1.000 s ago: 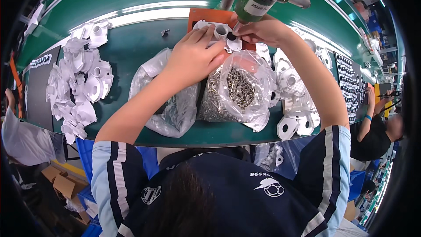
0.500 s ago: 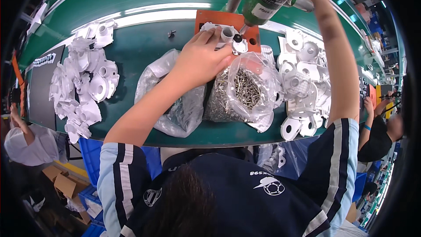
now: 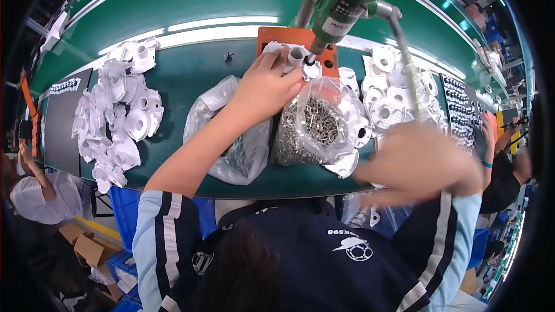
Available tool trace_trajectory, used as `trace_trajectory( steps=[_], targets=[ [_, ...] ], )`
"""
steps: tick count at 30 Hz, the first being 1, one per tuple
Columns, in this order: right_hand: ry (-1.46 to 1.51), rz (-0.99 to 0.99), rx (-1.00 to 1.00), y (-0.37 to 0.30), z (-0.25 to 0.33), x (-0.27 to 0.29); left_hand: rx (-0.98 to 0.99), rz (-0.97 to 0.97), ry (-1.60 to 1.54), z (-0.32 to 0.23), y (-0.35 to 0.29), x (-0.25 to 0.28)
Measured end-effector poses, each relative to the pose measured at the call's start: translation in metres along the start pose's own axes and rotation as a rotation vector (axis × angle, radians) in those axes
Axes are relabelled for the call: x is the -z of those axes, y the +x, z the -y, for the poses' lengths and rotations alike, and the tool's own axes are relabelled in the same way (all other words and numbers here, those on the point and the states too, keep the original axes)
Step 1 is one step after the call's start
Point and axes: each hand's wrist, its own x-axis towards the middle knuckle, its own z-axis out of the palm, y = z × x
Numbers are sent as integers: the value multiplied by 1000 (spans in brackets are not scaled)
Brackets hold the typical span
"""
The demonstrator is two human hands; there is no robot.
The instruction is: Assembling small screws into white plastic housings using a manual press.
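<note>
Your left hand (image 3: 274,81) lies over the left side of the orange plate (image 3: 283,33), fingertips and thumb closed on the white housing (image 3: 313,71) that sits on it, beside the housing's upright tube (image 3: 296,56). The green press head (image 3: 341,8) stands over the plate's right half, and its spindle (image 3: 315,48) reaches down to a small black piece (image 3: 308,62) on the housing; whether the tip touches that piece or sits just above it, I cannot tell. Your right hand (image 3: 419,162), well to the right of the plate and nearer your body, is at the lower end of the lever (image 3: 409,63); it is so blurred that I cannot tell whether your fingers wrap round the handle. You seem to be at the pressing step, with the housing steadied by one hand and the lever worked by the other. The next move, I judge, calls for even pressure on the lever, the housing held flat against the plate, and your left fingertips well clear of the spindle. The clear bag of screws (image 3: 321,124) stands close on the plate's near side, more white parts (image 3: 386,110) lie to the plate's right, and a heap of white pieces (image 3: 118,110) lies well to its left.
</note>
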Motion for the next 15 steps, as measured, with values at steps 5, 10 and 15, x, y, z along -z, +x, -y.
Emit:
trace_trajectory(
  steps=[5, 10, 15],
  targets=[
    [347, -695, 87, -7, 22, -32, 45, 25, -321, -7, 8, -18],
    [1120, -1861, 313, -66, -39, 24, 92, 137, -213, 18, 26, -30],
    [1511, -1499, 228, -56, -128, 63, 55, 322, -270, 25, 54, -4]
  ],
)
